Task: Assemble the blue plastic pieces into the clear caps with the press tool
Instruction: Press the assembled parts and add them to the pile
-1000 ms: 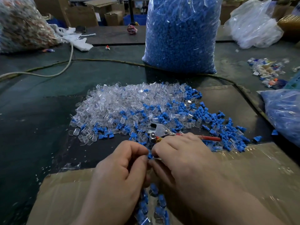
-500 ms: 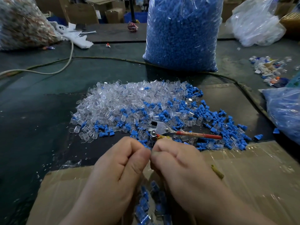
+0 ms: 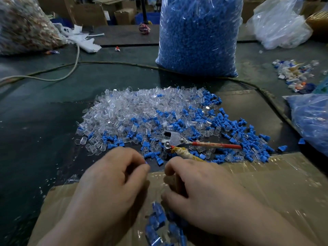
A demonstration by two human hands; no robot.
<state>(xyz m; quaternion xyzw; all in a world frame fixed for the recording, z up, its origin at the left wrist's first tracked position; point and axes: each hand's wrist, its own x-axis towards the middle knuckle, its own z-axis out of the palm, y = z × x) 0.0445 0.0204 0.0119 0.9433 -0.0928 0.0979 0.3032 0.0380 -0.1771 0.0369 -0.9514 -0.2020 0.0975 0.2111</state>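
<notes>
Far-left bag [image 3: 26, 27]: a clear sack of mixed, speckled bits stood at the table's back left corner.
Table [image 3: 35, 125]: dark green, with a pale cable [image 3: 76, 63] curving across its left part.
Left hand [image 3: 113, 183]: lay over the near cardboard edge with its fingers curled. Thumb met forefinger, and a sliver of a blue piece [image 3: 146, 162] showed at the pinch.
Clear caps [image 3: 134, 107]: heaped in a broad pile on the table beyond the hands, with blue ones mixed into its near side.
Lower cluster [image 3: 156, 221]: blue pieces lay between the two wrists, some seemingly inside clear caps, though they were blurred.
Gap between hands: the hands were apart, not touching.
Press tool [image 3: 173, 139]: lay on the table at the pile's near edge. Its metal head pointed left and its red handle [image 3: 213, 144] ran right.
Yellow-wrapped handle [image 3: 182, 153]: slanted down to the right hand's knuckles.
Big blue bag [image 3: 198, 36]: stood upright behind the pile, full of blue pieces.
Right hand [image 3: 205, 192]: fingers were curled over the cardboard. I could not tell whether they gripped the yellow-wrapped handle or anything else.
Loose blue pieces [image 3: 248, 137]: scattered to the right of the tool.
Cardboard [image 3: 275, 183]: taped and flat under both hands.
Scrap heap [image 3: 294, 73]: small mixed bits lay at far right.
Right-edge bag [image 3: 312, 119]: held blue contents and was cut off by the frame.
</notes>
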